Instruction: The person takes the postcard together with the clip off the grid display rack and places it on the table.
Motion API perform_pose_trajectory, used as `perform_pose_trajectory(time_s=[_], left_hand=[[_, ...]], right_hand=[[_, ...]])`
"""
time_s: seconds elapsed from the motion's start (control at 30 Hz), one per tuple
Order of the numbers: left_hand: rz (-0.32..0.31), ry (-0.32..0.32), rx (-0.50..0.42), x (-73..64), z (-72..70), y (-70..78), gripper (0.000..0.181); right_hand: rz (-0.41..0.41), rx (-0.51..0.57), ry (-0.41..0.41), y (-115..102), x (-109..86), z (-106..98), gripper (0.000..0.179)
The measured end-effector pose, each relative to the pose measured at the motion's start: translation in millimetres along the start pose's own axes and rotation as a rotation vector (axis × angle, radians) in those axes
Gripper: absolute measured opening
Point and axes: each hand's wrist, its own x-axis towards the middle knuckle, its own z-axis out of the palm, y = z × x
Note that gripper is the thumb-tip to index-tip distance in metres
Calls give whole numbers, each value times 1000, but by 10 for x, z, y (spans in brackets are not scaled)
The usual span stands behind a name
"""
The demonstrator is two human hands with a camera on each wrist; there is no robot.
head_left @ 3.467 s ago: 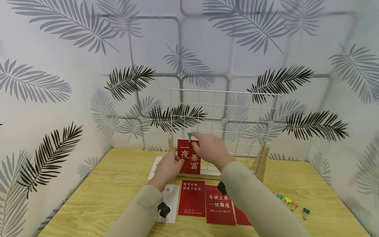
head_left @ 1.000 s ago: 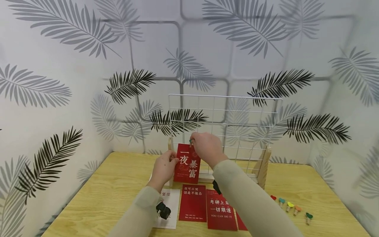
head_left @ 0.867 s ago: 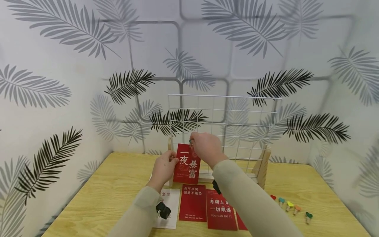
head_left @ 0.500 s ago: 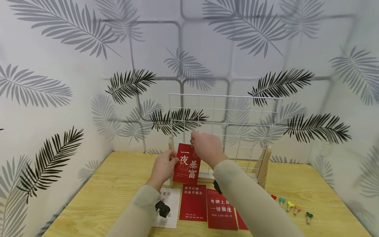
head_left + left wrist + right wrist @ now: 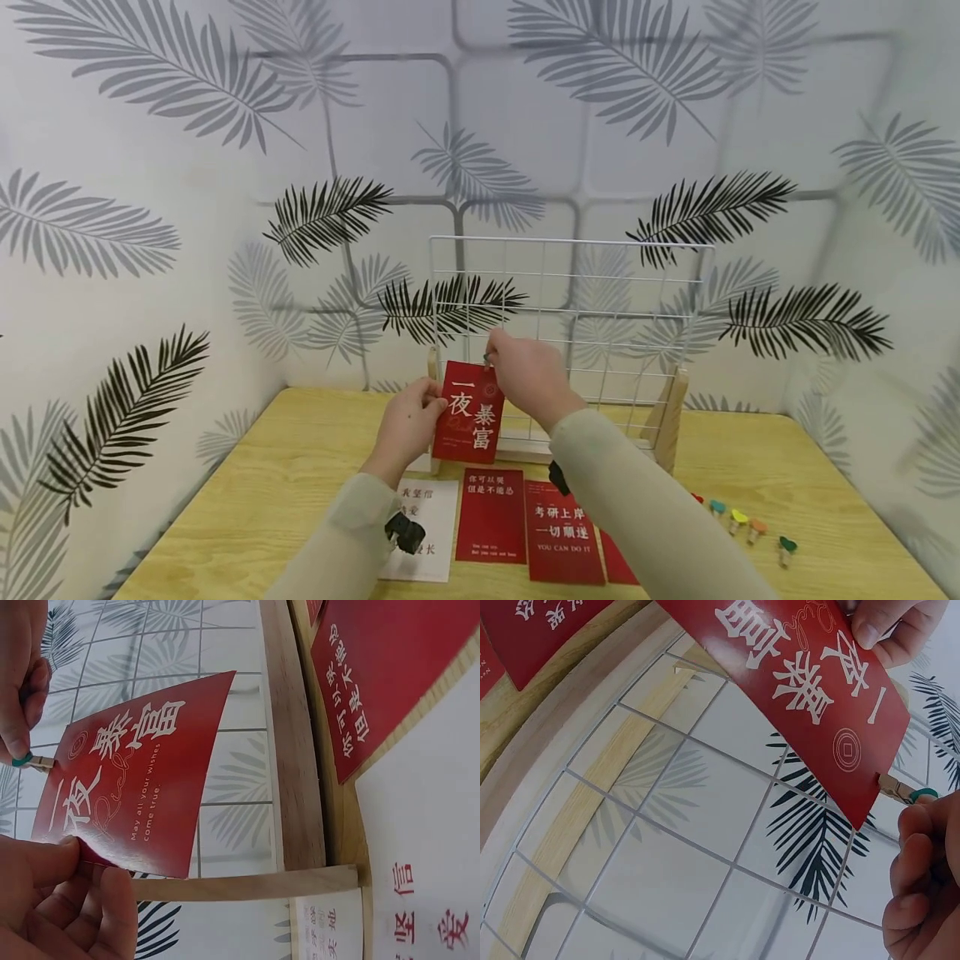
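Note:
A red card with white lettering (image 5: 468, 412) is held up in front of the lower left of a white wire grid (image 5: 577, 308). My left hand (image 5: 408, 425) pinches the card's left edge between thumb and fingers. At the card's top edge, my right hand (image 5: 532, 375) pinches a small wooden clothespin with a green top (image 5: 900, 789). In the right wrist view the clothespin's tip meets the card's edge. The left wrist view shows the card (image 5: 142, 776) tilted out from the grid, its lower edge free.
A wooden stand (image 5: 669, 417) bears the grid on the table (image 5: 247, 500). In front lie a white card (image 5: 420, 533), a plain red card (image 5: 491, 517) and another red card (image 5: 564, 533). Several heart-topped clothespins (image 5: 757, 529) lie at the right. A patterned wall (image 5: 225, 292) stands behind.
Since the oldest frame, both hands have come lower with the card and clothespin, and the card has tilted. Over the last half second the card and left hand shifted slightly left.

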Motion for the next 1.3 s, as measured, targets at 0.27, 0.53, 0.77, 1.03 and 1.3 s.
perform_pose_trajectory(time_s=[0.27,0.53,0.77,1.03,1.3], left_hand=[[-1,16,39,-33,-106,-78,6],[-3,36,82,-75,-264,-174,7],[-13,32,83,-103,-392,-188,9],[-13,26,117,-143,-514,-222,9],[8,25,144,-203,-650,-279,8]], right_hand=[[-46,21,21,47,-92,-34,7],[-72,52,53,75,-169,-90,9],[-75,74,51,123,-267,-72,9],[-37,106,11,218,-443,-118,14],[-33,106,47,385,-684,-147,13]])
